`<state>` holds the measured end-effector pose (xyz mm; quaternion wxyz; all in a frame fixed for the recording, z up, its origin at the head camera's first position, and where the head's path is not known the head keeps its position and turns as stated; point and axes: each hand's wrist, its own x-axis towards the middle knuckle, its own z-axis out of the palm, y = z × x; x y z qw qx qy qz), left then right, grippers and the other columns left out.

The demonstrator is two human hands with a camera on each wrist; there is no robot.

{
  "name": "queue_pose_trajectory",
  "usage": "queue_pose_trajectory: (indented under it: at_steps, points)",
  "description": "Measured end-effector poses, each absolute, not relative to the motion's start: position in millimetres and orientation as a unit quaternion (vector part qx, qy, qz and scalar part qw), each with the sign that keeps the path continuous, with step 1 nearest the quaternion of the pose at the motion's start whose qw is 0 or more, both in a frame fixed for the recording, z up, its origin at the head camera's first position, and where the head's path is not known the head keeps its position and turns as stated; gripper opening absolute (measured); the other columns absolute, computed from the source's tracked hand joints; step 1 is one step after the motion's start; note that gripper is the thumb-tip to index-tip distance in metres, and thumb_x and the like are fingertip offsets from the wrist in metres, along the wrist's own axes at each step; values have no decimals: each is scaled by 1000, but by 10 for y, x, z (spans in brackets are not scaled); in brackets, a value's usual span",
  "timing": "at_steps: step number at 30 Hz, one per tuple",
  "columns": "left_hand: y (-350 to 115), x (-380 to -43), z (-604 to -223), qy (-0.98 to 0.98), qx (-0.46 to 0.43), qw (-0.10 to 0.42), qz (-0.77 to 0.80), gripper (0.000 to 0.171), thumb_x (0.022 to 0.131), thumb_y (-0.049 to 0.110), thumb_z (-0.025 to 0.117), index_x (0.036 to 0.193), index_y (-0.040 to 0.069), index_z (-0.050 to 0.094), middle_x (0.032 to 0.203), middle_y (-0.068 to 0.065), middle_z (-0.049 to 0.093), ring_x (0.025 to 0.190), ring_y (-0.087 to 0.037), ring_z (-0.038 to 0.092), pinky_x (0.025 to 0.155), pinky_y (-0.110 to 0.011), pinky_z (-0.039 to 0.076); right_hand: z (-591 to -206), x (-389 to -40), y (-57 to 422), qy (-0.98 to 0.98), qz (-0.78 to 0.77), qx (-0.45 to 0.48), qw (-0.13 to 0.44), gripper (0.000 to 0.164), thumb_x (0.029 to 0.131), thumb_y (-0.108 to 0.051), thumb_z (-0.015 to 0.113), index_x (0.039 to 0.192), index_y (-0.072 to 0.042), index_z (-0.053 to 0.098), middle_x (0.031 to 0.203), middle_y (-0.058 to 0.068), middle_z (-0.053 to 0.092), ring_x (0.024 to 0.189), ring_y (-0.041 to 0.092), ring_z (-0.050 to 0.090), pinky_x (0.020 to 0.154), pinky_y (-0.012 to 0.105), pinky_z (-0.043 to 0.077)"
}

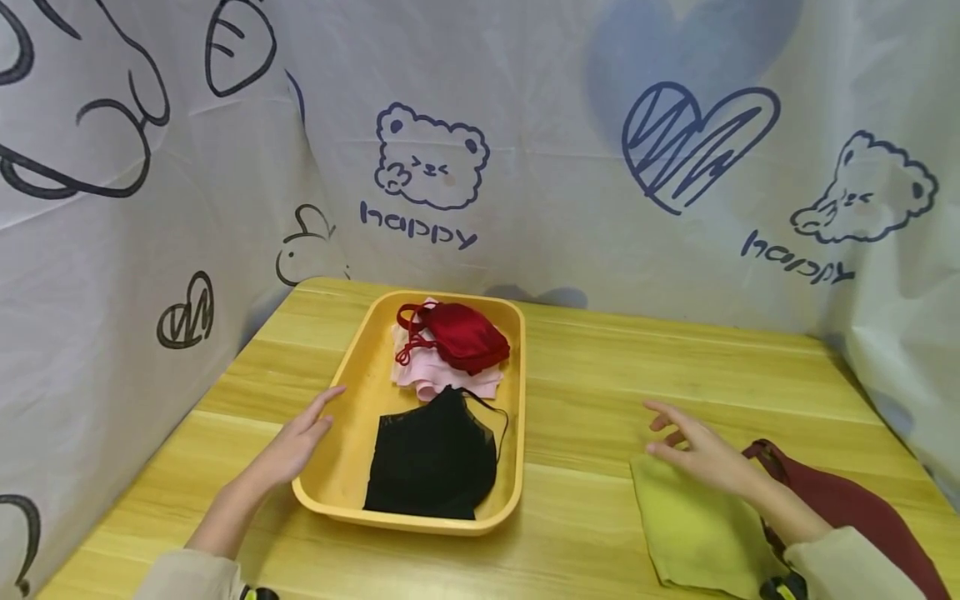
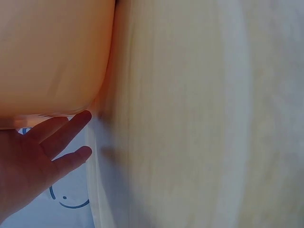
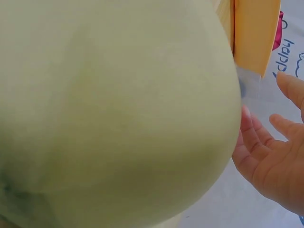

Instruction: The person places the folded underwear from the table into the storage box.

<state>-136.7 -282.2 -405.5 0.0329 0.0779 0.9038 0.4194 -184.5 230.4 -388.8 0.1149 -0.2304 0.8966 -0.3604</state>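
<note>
My left hand (image 1: 291,446) is at the left side of a yellow plastic tray (image 1: 341,450), fingers extended along its rim; firm contact cannot be told. In the tray lies a folded black bra (image 1: 435,454) with a thin strap. Behind it, a shiny red bra (image 1: 465,336) with looped straps rests on pink cloth (image 1: 431,372). My right hand (image 1: 708,454), fingers slightly bent and holding nothing, is above a yellow-green garment (image 1: 690,533). That garment's rounded surface (image 3: 118,104) fills much of the right wrist view. Beside it lies a maroon bra (image 1: 847,500), partly behind my forearm.
The tray stands on a wood-grain table (image 1: 592,375). White sheeting (image 1: 555,208) with printed drawings encloses the table's back and sides. Bare tabletop lies between the tray and the yellow-green garment.
</note>
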Motion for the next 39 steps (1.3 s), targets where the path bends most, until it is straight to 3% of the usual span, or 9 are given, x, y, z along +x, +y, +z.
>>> queue_pose_trajectory:
  at_steps: [15,24,33,39]
  points:
    - [-2819,-1386,-4078,901,84,31,425,44,101,15,27,142,2,22,144,-32,19,127,-53,20,99,-66,21,-3918,-1729,2542,901,-379,-180,106,63,91,-20,56,140,6,24,117,26,47,98,34,53,69,34,49]
    - [-2814,-1380,-4061,903,86,25,421,43,100,13,28,142,2,23,143,-33,20,125,-54,24,98,-66,22,-3955,-1664,2708,906,-359,-199,100,67,89,-19,59,138,10,23,120,32,45,103,43,49,77,51,47]
    - [-2819,-1376,-4067,902,89,30,422,44,100,13,28,142,3,22,143,-33,19,126,-53,21,98,-66,22,-4021,-1624,2825,893,-350,-222,175,85,84,-18,64,141,10,8,133,42,17,118,61,20,80,71,31]
    - [-2825,-1382,-4082,902,87,32,422,44,100,13,28,142,3,21,143,-32,19,126,-53,21,97,-66,23,-4062,-1627,2813,884,-357,-222,204,97,83,-18,66,140,10,-6,138,43,0,119,65,6,80,76,23]
